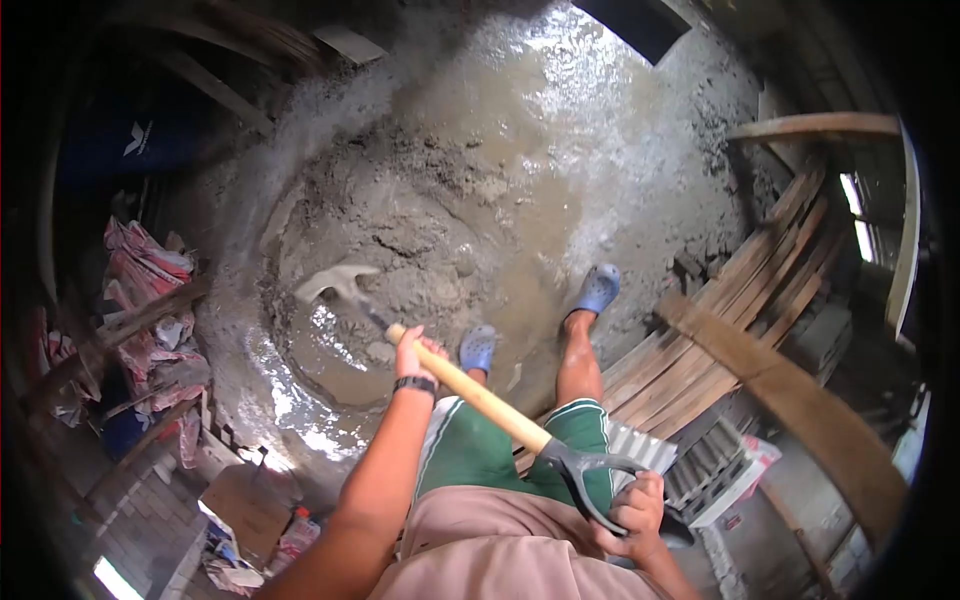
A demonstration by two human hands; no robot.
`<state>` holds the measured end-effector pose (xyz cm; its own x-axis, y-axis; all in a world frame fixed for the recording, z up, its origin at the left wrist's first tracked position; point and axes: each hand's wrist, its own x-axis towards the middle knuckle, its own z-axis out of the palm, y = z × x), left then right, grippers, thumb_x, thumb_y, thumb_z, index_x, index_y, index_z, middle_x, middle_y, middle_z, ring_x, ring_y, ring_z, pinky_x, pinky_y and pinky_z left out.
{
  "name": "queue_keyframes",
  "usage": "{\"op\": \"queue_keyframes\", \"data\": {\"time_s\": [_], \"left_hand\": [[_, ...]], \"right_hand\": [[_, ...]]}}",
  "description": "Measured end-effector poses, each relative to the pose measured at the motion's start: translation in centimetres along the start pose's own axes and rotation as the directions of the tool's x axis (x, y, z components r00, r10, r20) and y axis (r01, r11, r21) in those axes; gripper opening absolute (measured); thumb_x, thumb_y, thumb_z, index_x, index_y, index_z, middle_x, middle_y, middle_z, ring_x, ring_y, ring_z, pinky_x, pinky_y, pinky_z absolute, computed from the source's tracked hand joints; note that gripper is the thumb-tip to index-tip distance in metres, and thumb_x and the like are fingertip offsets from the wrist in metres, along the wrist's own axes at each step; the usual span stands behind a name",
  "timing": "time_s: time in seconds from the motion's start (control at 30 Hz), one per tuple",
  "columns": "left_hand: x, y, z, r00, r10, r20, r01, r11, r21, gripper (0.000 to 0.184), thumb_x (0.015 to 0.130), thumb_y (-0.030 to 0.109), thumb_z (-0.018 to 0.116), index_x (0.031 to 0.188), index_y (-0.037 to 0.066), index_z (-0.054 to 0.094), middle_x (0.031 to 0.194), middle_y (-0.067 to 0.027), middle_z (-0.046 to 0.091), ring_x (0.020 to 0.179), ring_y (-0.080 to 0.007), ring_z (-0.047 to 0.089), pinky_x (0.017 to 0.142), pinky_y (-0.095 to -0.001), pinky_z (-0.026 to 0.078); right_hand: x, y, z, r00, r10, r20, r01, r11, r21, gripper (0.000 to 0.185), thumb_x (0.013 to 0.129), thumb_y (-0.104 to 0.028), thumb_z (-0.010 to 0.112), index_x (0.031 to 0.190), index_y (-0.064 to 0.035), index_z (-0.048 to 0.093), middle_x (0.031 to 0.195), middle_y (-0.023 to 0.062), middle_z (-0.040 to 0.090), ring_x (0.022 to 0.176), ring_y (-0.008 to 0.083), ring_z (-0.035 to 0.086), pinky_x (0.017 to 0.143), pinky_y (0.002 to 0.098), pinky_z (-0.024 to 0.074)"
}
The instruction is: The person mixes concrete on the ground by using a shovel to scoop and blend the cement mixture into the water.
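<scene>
A shovel (480,393) with a pale wooden shaft and black D-handle slants across my front. My left hand (414,358), with a dark band on its wrist, is wrapped round the lower shaft near the metal neck. At the other end, by my right thigh, my right hand (634,516) grips the D-handle. The shovel's blade (338,281) rests at the wet grey mortar mix (410,240), partly coated in it; how deep its edge sits cannot be told. Murky water (340,350) lies in a hollow beside the blade.
Long wooden planks (690,345) lie stacked at right, with a wide board (790,400) across them. Hollow blocks (715,470) stand below. Crumpled red-and-white sacks (150,290) lie at left, a cardboard box (245,515) at lower left. Blue clogs (598,288) stand on wet ground.
</scene>
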<state>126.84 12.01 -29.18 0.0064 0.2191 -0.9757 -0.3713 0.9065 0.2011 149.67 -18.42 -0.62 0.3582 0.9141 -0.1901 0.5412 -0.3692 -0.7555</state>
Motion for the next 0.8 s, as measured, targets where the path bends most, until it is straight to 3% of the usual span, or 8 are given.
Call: {"op": "queue_keyframes", "data": {"time_s": [0.17, 0.23, 0.3, 0.37, 0.53, 0.67, 0.77, 0.8], "left_hand": [[-6.2, 7.1, 9.4, 0.952, 0.301, -0.058, -0.307, 0.929, -0.209, 0.035, 0.084, 0.036, 0.072, 0.073, 0.012, 0.05, 0.061, -0.004, 0.052, 0.053, -0.0203, 0.05, 0.055, -0.0373, 0.047], [-5.2, 10.5, 13.7, 0.872, 0.489, -0.008, -0.479, 0.851, -0.214, 0.039, 0.083, 0.043, 0.072, 0.077, 0.01, 0.052, 0.065, -0.0042, 0.054, 0.059, -0.0207, 0.055, 0.061, -0.0375, 0.049], [-2.5, 14.1, 19.6, 0.781, 0.617, -0.091, -0.587, 0.678, -0.443, 0.027, 0.088, 0.03, 0.067, 0.08, 0.009, 0.053, 0.07, -0.0036, 0.056, 0.068, -0.0179, 0.057, 0.066, -0.0338, 0.051], [4.9, 14.5, 21.5, 0.781, 0.617, 0.099, -0.518, 0.728, -0.449, 0.023, 0.086, 0.02, 0.068, 0.074, 0.013, 0.049, 0.066, 0.0023, 0.053, 0.058, -0.0113, 0.052, 0.06, -0.0304, 0.047], [12.4, 0.5, 36.9, 0.93, 0.354, -0.096, -0.367, 0.882, -0.295, 0.025, 0.076, 0.025, 0.069, 0.065, 0.013, 0.049, 0.053, -0.0065, 0.051, 0.046, -0.0249, 0.052, 0.052, -0.0404, 0.048], [15.6, -14.1, 44.9, 0.993, -0.046, 0.11, 0.079, 0.943, -0.324, 0.033, 0.073, 0.032, 0.069, 0.058, 0.012, 0.049, 0.053, -0.011, 0.052, 0.046, -0.0275, 0.053, 0.049, -0.0411, 0.047], [15.4, -22.8, 49.5, 0.957, -0.269, 0.109, 0.281, 0.952, -0.122, 0.034, 0.077, 0.035, 0.067, 0.059, 0.008, 0.054, 0.055, -0.0134, 0.057, 0.048, -0.0273, 0.056, 0.05, -0.0411, 0.048], [16.6, -26.0, 50.6, 0.947, -0.275, 0.167, 0.307, 0.926, -0.219, 0.032, 0.078, 0.031, 0.068, 0.061, 0.008, 0.054, 0.055, -0.011, 0.056, 0.048, -0.0253, 0.056, 0.049, -0.0386, 0.048]], "right_hand": [[13.2, 8.2, -6.5, 0.982, 0.101, 0.161, -0.157, 0.91, 0.383, 0.029, 0.064, -0.02, 0.074, 0.061, -0.0053, 0.048, 0.064, 0.0085, 0.052, 0.065, 0.03, 0.053, 0.073, 0.0414, 0.0451], [20.8, 12.6, -9.2, 0.938, 0.219, 0.268, -0.324, 0.828, 0.456, 0.03, 0.07, -0.02, 0.073, 0.062, -0.0047, 0.049, 0.059, 0.0072, 0.048, 0.056, 0.0189, 0.05, 0.056, 0.0324, 0.0402], [28.3, 16.3, -11.3, 0.889, 0.429, 0.161, -0.428, 0.654, 0.624, 0.033, 0.08, -0.031, 0.07, 0.066, -0.0099, 0.049, 0.062, -0.0003, 0.05, 0.05, 0.0103, 0.047, 0.048, 0.0253, 0.0388], [35.0, 19.7, -13.5, 0.828, 0.558, 0.062, -0.42, 0.542, 0.728, 0.028, 0.083, -0.027, 0.069, 0.074, -0.0112, 0.048, 0.06, -0.0017, 0.047, 0.049, 0.0101, 0.047, 0.045, 0.0264, 0.0384], [37.1, 26.9, -20.3, 0.547, 0.82, -0.17, -0.537, 0.5, 0.68, 0.02, 0.088, -0.023, 0.064, 0.074, -0.0128, 0.054, 0.057, -0.0048, 0.039, 0.044, 0.0068, 0.036, 0.041, 0.0239, 0.0296], [30.4, 32.0, -28.9, 0.463, 0.761, -0.456, -0.604, 0.647, 0.467, 0.025, 0.09, -0.027, 0.058, 0.07, -0.0129, 0.056, 0.058, -0.0062, 0.043, 0.044, 0.0052, 0.037, 0.04, 0.0238, 0.0275], [27.6, 32.8, -35.0, 0.239, 0.846, -0.477, -0.659, 0.502, 0.56, 0.034, 0.088, -0.039, 0.06, 0.063, -0.0185, 0.049, 0.05, -0.0072, 0.038, 0.039, 0.0059, 0.033, 0.037, 0.0243, 0.0245], [28.4, 32.5, -34.6, 0.218, 0.834, -0.507, -0.602, 0.524, 0.603, 0.035, 0.091, -0.039, 0.058, 0.066, -0.0129, 0.059, 0.056, -0.0051, 0.051, 0.042, 0.0084, 0.045, 0.04, 0.024, 0.0345]]}}
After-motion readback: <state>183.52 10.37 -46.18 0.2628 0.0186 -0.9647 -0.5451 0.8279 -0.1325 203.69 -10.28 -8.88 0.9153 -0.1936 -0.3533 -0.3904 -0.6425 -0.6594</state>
